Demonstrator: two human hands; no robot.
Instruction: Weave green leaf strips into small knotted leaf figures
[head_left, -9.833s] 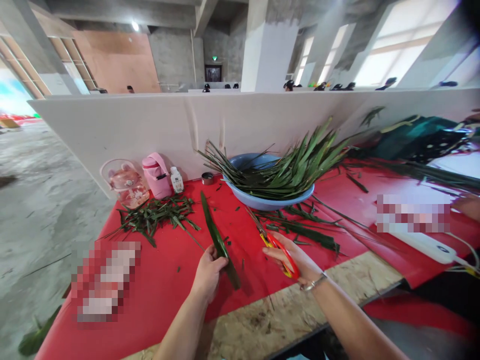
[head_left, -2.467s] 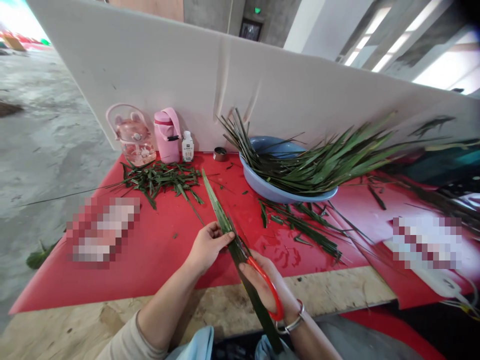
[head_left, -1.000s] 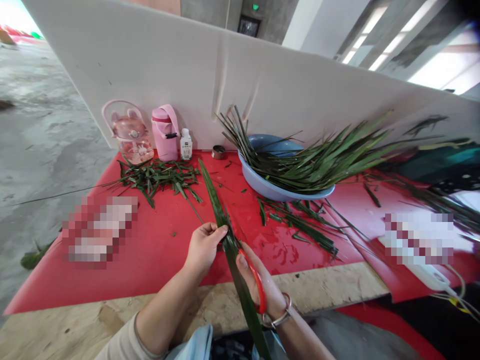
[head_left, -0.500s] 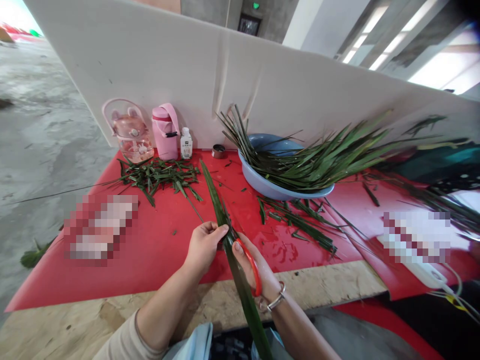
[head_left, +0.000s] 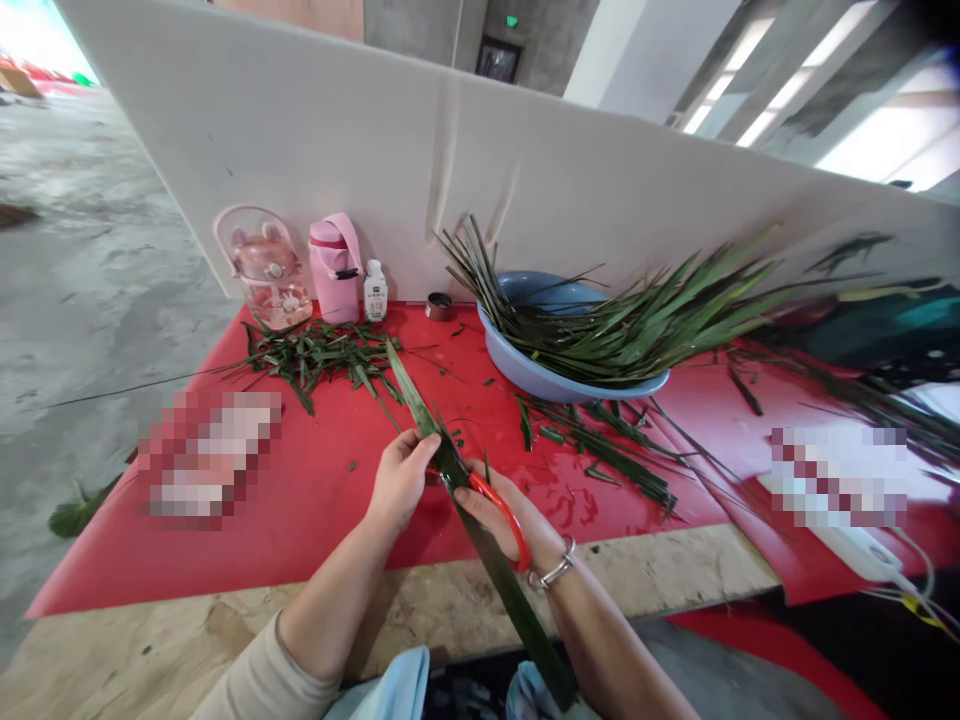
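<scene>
A long green leaf [head_left: 495, 580] runs from above the table down toward my lap. My left hand [head_left: 405, 475] pinches it near its upper part, thumb on top. My right hand [head_left: 510, 515] is closed around red-handled scissors [head_left: 517, 540], whose blades lie against the leaf just below my left fingers and are mostly hidden. A thin sliver of leaf stands up beside the scissors. Short cut leaf pieces [head_left: 315, 355] lie heaped beyond my left hand. A blue basin [head_left: 577, 385] full of long leaves [head_left: 630, 325] stands beyond my right hand.
A clear pink jug [head_left: 274, 275], a pink bottle [head_left: 335, 280], a small white bottle [head_left: 376, 292] and a small round tin [head_left: 439, 305] stand along the white panel [head_left: 337, 150]. Leaf strips [head_left: 622, 465] lie before the basin. A white power strip [head_left: 832, 530] sits at right.
My left hand has shifted slightly left with the leaf, whose tip now leans further left. The scissors have tilted, and a thin sliver now sticks up beside them.
</scene>
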